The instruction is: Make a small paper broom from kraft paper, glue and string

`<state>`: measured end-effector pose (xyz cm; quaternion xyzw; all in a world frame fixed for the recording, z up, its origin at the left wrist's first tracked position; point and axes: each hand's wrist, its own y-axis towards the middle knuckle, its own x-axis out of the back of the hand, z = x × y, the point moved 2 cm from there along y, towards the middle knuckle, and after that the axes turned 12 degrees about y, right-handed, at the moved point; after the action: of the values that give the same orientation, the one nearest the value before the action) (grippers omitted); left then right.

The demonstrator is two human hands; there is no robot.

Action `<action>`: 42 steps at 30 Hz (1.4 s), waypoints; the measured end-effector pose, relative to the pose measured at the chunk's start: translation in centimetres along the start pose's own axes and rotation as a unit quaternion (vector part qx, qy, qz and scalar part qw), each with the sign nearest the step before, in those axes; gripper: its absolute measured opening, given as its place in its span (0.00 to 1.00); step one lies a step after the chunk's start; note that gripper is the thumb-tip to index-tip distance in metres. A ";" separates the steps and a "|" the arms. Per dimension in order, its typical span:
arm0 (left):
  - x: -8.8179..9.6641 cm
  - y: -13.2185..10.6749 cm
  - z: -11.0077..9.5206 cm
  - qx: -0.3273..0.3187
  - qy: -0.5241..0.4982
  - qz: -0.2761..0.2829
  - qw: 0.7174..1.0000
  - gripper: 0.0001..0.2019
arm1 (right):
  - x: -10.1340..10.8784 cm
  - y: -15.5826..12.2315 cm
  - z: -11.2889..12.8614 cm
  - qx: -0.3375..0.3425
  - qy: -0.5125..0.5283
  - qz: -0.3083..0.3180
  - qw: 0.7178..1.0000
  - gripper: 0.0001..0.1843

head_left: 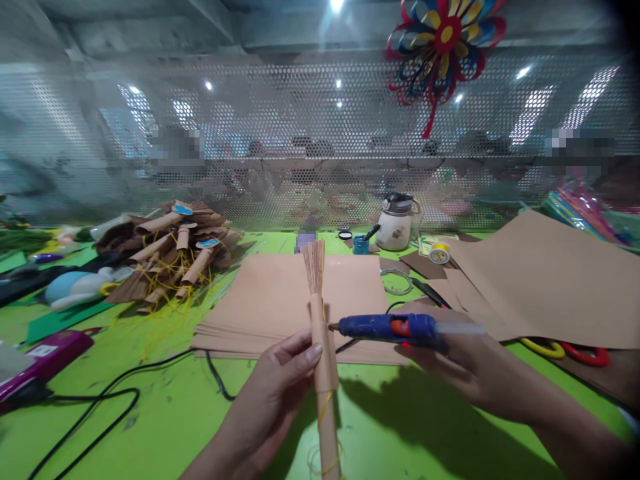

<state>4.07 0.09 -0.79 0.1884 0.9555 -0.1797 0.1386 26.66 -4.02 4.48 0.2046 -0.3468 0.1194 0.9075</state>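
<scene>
My left hand (285, 377) is closed around a brown paper roll (323, 340), thumb on its front. The roll is upright in view, with a fringe of thin strips at its far end and yellow thread wound about the lower part. In my right hand (460, 363) is a blue hot glue gun (385, 327) with a clear glue stick out of its back. Its nozzle points left and is at the right edge of the roll; whether it touches I cannot tell. Beneath lies a stack of brown paper sheets (265, 287).
Finished-looking fringed paper rolls (170, 253) are heaped at the left. A magenta tool (57, 360) with a black cord lies at the near left. Behind stand a white jar (395, 227) and a blue pot (361, 245). Large brown sheets (555, 280) cover scissors at the right.
</scene>
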 end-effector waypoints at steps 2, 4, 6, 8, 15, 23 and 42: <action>0.0 0.0 0.0 -0.001 0.000 -0.002 1.000 0.17 | 0.0 0.0 0.1 -0.001 -0.005 0.000 1.000 0.11; 0.0 -0.1 -0.1 0.000 -0.003 0.000 1.000 0.17 | 0.1 -0.1 0.2 -0.002 -0.006 0.001 1.000 0.12; 0.0 -0.1 -0.1 -0.001 -0.008 -0.002 1.000 0.17 | 0.2 -0.2 0.3 -0.002 -0.003 0.004 1.000 0.12; 0.0 -0.1 -0.1 0.001 -0.012 -0.010 1.000 0.18 | 0.3 -0.3 0.3 -0.003 0.002 0.014 1.000 0.12; 0.0 -0.1 -0.2 -0.007 -0.032 -0.023 0.999 0.12 | 0.6 -0.6 0.9 0.032 0.022 0.031 0.999 0.13; 0.0 -0.2 -0.1 -0.004 -0.005 -0.012 1.000 0.18 | 0.1 -0.4 0.1 0.036 -0.007 -0.006 0.999 0.13; 0.0 -0.2 -0.1 -0.007 -0.004 -0.004 1.000 0.17 | 0.5 -0.9 0.1 0.054 -0.036 0.005 0.998 0.11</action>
<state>3.94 -0.03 -0.65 0.1830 0.9569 -0.1742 0.1435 27.23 -4.80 4.64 0.2556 -0.3729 0.1348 0.8817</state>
